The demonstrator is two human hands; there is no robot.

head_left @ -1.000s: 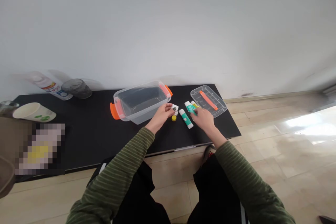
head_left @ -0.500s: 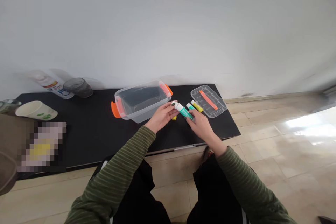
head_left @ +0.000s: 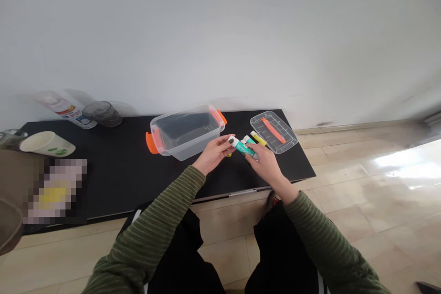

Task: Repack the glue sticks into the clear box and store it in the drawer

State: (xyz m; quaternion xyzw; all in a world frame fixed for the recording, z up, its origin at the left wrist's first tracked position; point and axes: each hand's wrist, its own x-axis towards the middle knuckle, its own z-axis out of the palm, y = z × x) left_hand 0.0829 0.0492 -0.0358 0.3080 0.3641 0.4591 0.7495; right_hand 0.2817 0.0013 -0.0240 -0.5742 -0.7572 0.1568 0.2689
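A green-and-white glue stick (head_left: 241, 145) is held between my two hands above the black tabletop. My left hand (head_left: 215, 152) pinches its white capped end, thumb on top. The fingers of my right hand (head_left: 263, 161) are wrapped round the green body's lower end. Just behind the right fingers lies a second green glue stick (head_left: 249, 139), partly covered. Beside that is a yellow glue stick (head_left: 258, 138) near the clear lid (head_left: 285, 142). Below the left fingertips a small yellow thing (head_left: 229, 155) shows, mostly hidden.
Behind my left hand stands a clear plastic box (head_left: 193, 145) with orange latches. Along the left are a paper cup (head_left: 46, 144), a dark glass (head_left: 103, 114) and a white spray can (head_left: 70, 112). A person's brown cap (head_left: 10, 202) shows at the left edge of the black table (head_left: 131, 183).
The white end, tilted against the green body before, now lies in line with it. Both hands stay in nearly the same place.
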